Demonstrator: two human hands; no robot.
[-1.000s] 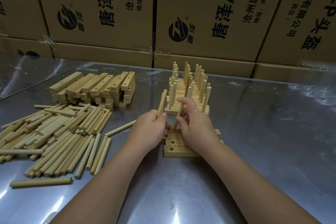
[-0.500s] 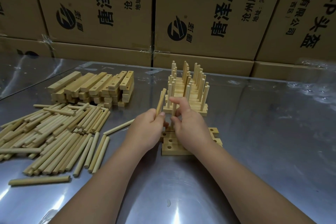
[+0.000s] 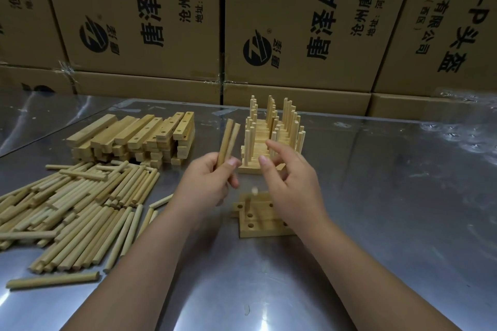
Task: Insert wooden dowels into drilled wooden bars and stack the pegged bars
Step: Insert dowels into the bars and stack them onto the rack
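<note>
My left hand (image 3: 207, 183) grips two wooden dowels (image 3: 228, 142) that point up and slightly right. My right hand (image 3: 289, 183) hovers just right of it with fingers loosely spread and holds nothing. Below the hands lie a few drilled bars (image 3: 255, 220) side by side on the table, with one dowel (image 3: 252, 195) standing upright in the far bar. Behind the hands is the stack of pegged bars (image 3: 271, 140), its many dowels pointing up.
A heap of loose dowels (image 3: 72, 207) covers the left of the metal table (image 3: 390, 209). A pile of plain drilled bars (image 3: 131, 140) sits behind it. Cardboard boxes (image 3: 295, 21) wall off the far edge.
My right hand has let go of the dowel it was pushing into the bar and lifted away with its fingers spread. My left hand has risen slightly, showing two dowels.
</note>
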